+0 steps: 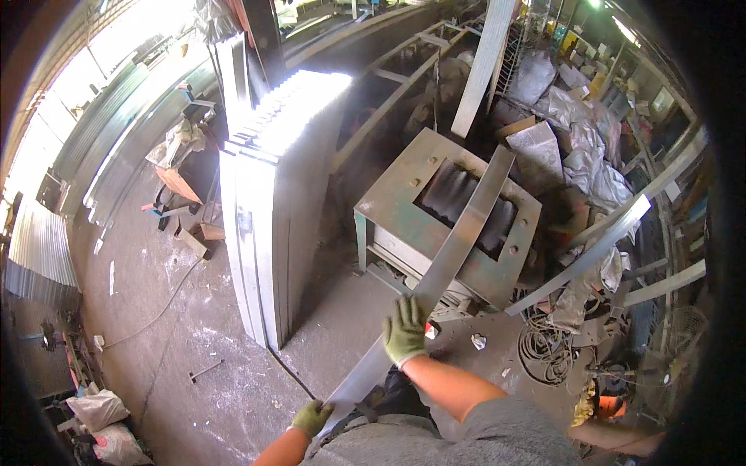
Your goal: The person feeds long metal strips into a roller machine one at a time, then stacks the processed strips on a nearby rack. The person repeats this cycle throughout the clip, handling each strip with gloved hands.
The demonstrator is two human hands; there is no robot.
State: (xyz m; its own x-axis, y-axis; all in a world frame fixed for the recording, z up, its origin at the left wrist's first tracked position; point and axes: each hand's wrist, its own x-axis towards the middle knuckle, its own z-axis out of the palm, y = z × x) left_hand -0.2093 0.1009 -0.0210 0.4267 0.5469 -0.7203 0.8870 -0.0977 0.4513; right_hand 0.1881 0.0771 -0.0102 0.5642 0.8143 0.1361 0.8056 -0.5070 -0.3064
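A long, flat grey metal bar (454,248) slants from my body up and to the right, its far end over a machine (412,194) with a dark cylindrical roller. My left hand (312,419), in a green glove, is closed around the bar's near end. Farther along, my right hand (406,330) in a matching glove lies across the bar, its fingers over the left edge. The underside of that grip is hidden. The machine's top is a worn green-grey plate with a rectangular opening around the roller.
Tall bright metal panels (272,217) stand upright left of the machine. Coiled cable (544,353) lies on the floor at right, by curved metal strips (583,256) and silvery sheeting (587,147). Another person's forearm (622,439) shows at lower right. White sacks (101,412) sit lower left.
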